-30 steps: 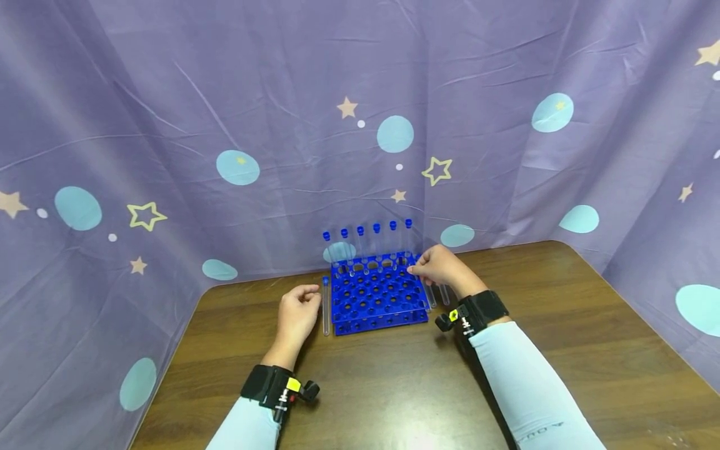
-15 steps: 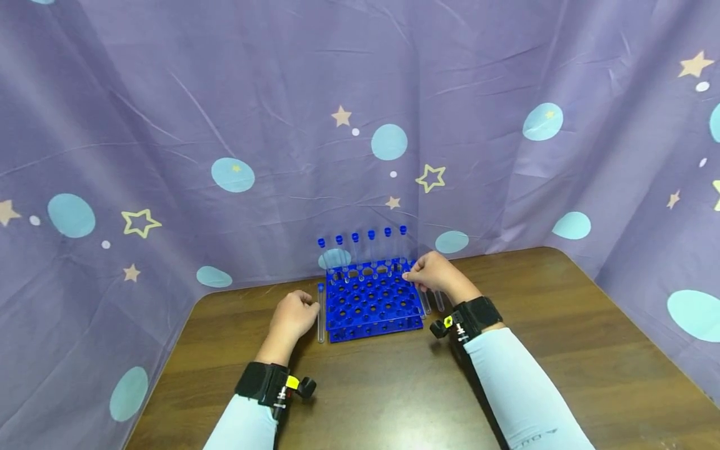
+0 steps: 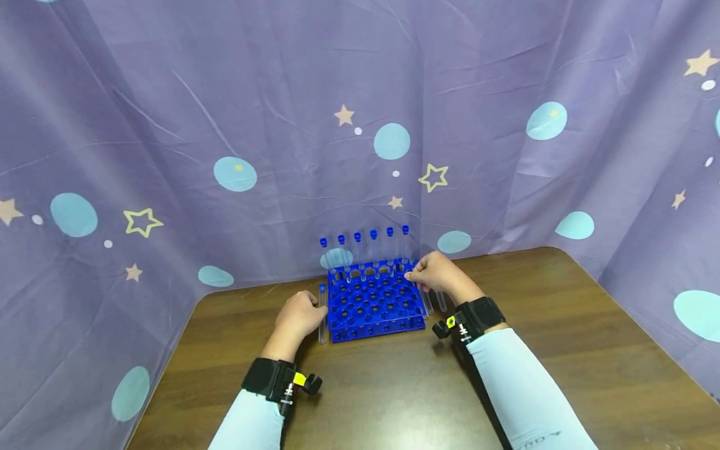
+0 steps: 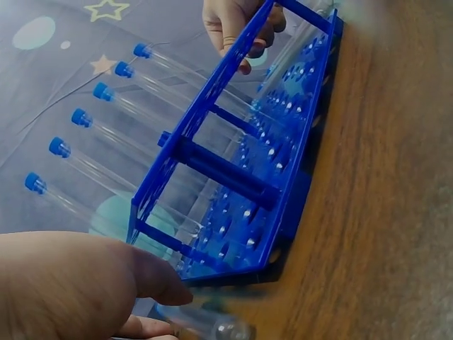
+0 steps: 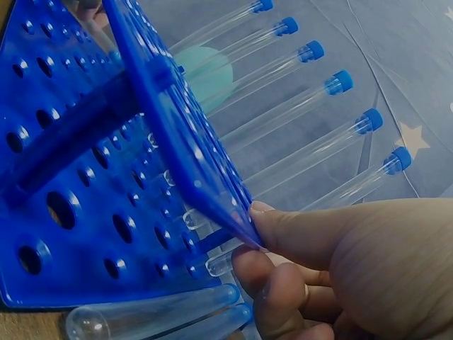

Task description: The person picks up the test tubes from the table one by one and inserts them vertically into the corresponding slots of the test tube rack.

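A blue test tube rack (image 3: 375, 303) stands on the table, with a row of several clear, blue-capped test tubes (image 5: 311, 110) upright along its back. My right hand (image 3: 441, 275) pinches the top plate at the back right corner; in the right wrist view the thumb lies over the plate and the fingers curl below. Left of the rack, a blue-capped test tube (image 3: 322, 334) lies on the table. My left hand (image 3: 299, 314) has its thumb and fingers on either side of this tube. In the left wrist view that hand (image 4: 78, 287) hides much of it.
More loose test tubes (image 5: 152, 315) lie beside the rack's right side, partly behind the right hand in the head view. The brown wooden table (image 3: 382, 387) ends at the back against a purple curtain (image 3: 304, 125) with stars and blue ovals.
My left hand has moved right to the loose test tube, its thumb coming across it. My right hand keeps its place at the rack corner. The head view has tilted slightly.
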The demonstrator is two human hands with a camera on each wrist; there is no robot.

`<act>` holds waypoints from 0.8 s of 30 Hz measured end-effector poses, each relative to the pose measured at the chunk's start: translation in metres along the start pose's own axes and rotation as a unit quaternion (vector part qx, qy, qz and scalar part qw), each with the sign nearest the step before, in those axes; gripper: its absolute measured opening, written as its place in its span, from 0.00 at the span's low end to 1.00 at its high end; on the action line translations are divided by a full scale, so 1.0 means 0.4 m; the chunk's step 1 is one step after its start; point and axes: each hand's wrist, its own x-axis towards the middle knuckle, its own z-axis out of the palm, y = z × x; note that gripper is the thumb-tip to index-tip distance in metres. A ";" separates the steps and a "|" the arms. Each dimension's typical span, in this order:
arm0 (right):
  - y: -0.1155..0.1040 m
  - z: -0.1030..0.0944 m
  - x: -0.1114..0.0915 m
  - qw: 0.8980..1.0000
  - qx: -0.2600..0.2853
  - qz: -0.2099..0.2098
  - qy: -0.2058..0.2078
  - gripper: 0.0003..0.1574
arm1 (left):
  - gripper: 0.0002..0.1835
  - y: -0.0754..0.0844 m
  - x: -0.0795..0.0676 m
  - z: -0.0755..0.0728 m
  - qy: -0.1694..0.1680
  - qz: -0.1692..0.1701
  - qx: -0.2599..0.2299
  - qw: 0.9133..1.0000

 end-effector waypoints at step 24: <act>-0.002 -0.004 -0.001 1.000 -0.014 -0.007 0.002 0.22 | 0.21 -0.008 0.010 0.002 0.007 0.000 0.004 1.000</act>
